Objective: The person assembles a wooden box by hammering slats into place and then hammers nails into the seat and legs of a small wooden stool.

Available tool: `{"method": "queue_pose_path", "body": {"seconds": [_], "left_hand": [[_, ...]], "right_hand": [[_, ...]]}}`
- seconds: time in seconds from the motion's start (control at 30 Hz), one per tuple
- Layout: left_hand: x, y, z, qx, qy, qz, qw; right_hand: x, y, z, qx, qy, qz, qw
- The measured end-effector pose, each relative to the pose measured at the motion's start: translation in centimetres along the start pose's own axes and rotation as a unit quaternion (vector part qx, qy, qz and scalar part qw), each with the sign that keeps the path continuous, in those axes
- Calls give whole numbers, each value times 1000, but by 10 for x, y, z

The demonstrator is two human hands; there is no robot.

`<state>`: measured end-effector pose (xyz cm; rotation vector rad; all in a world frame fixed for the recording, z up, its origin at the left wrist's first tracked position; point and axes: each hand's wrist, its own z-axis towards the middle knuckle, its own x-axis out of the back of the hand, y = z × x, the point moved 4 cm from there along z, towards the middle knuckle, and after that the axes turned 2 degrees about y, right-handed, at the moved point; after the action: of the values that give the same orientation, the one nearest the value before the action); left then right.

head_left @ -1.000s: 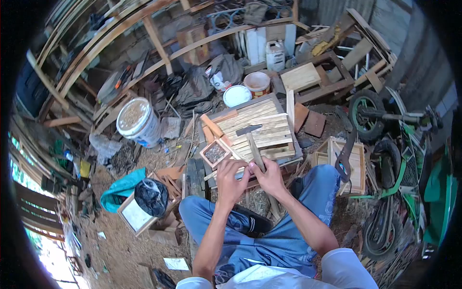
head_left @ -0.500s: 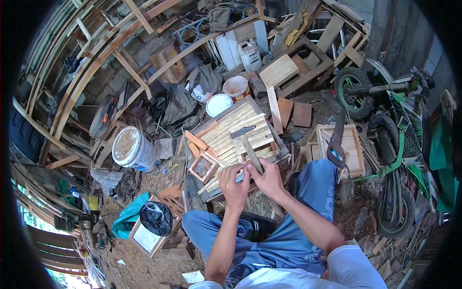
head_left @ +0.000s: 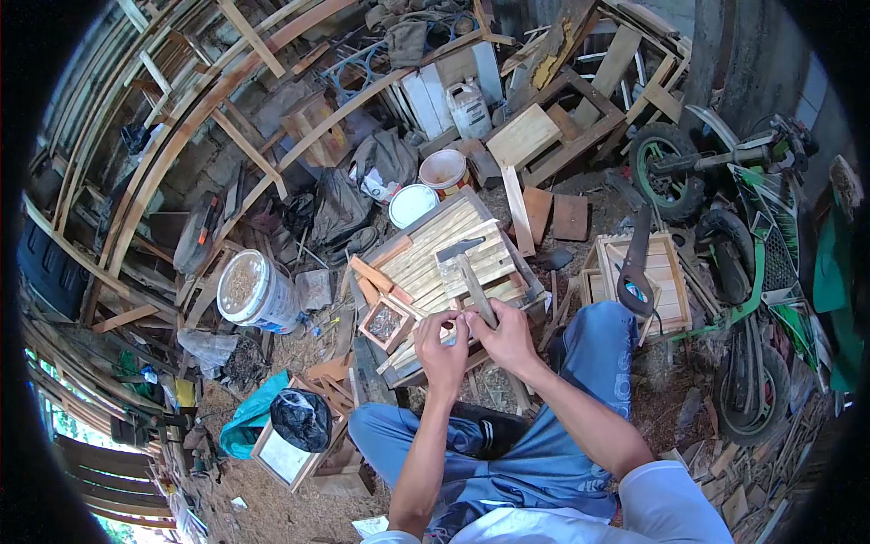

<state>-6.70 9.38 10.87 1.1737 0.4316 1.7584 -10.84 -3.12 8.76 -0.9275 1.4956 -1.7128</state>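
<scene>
My right hand (head_left: 504, 337) is closed round the wooden handle of a hammer (head_left: 475, 288). The hammer's dark metal head points away from me, over a slatted wooden panel (head_left: 435, 238) on a low work surface. My left hand (head_left: 441, 346) has its thumb and fingers pinched together, touching the fingertips of my right hand. What it pinches, if anything, is too small to make out. Left of the hands sits a small wooden box (head_left: 387, 323) holding small metal pieces that look like nails. Reddish wood blocks (head_left: 372, 275) lie beside it.
A handsaw (head_left: 637, 263) leans on a wooden frame (head_left: 675, 272) at my right, near a green motorbike (head_left: 761, 245). At left stand a white bucket (head_left: 258, 292) and a box with a black bag (head_left: 301, 420). Paint buckets (head_left: 413, 206) and scrap wood lie beyond.
The view has shifted slightly, so the surroundings at left sit a little further right. Both hands and the hammer keep nearly the same pose.
</scene>
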Motion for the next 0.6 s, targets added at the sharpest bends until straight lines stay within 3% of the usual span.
{"method": "queue_pose_path", "body": {"seconds": [0.07, 0.17, 0.2, 0.23, 0.3, 0.4, 0.6], "left_hand": [[-11, -12, 2, 62, -40, -41, 996], [-42, -21, 0, 27, -101, -46, 993], [-56, -22, -1, -22, -108, -35, 993], [-68, -19, -1, -2, -124, -41, 991], [-94, -17, -1, -21, -115, 14, 993], [-134, -19, -7, 8, -97, 53, 994], [-165, -12, -9, 0, -97, 134, 986]], "right_hand": [[9, -3, 7, -58, -14, -13, 998], [28, 12, 26, -2, 91, -12, 996], [38, 16, 33, -48, 83, -42, 995], [46, 19, 39, -38, 107, 2, 994], [61, 26, 49, 24, 168, 5, 986], [80, 34, 52, -88, 163, 77, 980], [94, 52, 53, -61, 146, 57, 986]]}}
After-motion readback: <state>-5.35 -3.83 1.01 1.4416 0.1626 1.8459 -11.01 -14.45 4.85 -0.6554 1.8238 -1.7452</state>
